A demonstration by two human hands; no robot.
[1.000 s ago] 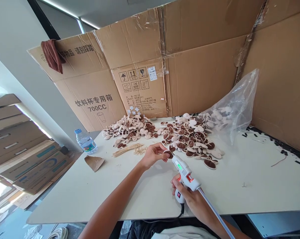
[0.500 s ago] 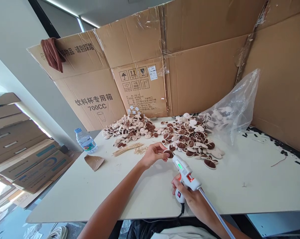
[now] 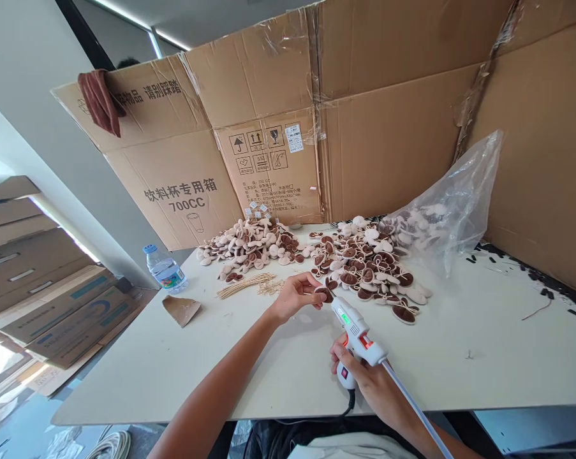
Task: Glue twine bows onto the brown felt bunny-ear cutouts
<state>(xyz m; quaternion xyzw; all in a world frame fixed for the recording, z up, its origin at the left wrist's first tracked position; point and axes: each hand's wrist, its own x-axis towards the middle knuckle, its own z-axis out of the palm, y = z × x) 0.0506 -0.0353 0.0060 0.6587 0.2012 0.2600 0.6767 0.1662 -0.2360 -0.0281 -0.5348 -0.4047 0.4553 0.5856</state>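
Note:
Pinched between the thumb and fingers of my left hand (image 3: 295, 297) is a small brown and cream fabric piece (image 3: 324, 292) with rounded lobes. My right hand (image 3: 357, 370) is wrapped round the handle of a white hot glue gun (image 3: 357, 330), which shows a green light and an orange-red trigger. Its nozzle points up and left, at the fabric piece; whether the tip touches it I cannot tell. A long clear glue stick (image 3: 414, 405) runs out of the gun's back end. Beyond my hands lies a pile of brown and cream fabric pieces with cords (image 3: 364, 264).
Another pile of fabric pieces (image 3: 254, 245) lies at the back left, near a bundle of beige cords (image 3: 244, 285). A water bottle (image 3: 166, 271) and a cardboard scrap (image 3: 181, 310) are at left. A clear plastic bag (image 3: 464, 210) leans at right. Cardboard walls (image 3: 393, 140) stand behind the table (image 3: 460, 376).
Both hands, the glue gun and the fabric piece keep practically the same position. The view has shifted very slightly, and a dark shape now shows above the cardboard at the upper left.

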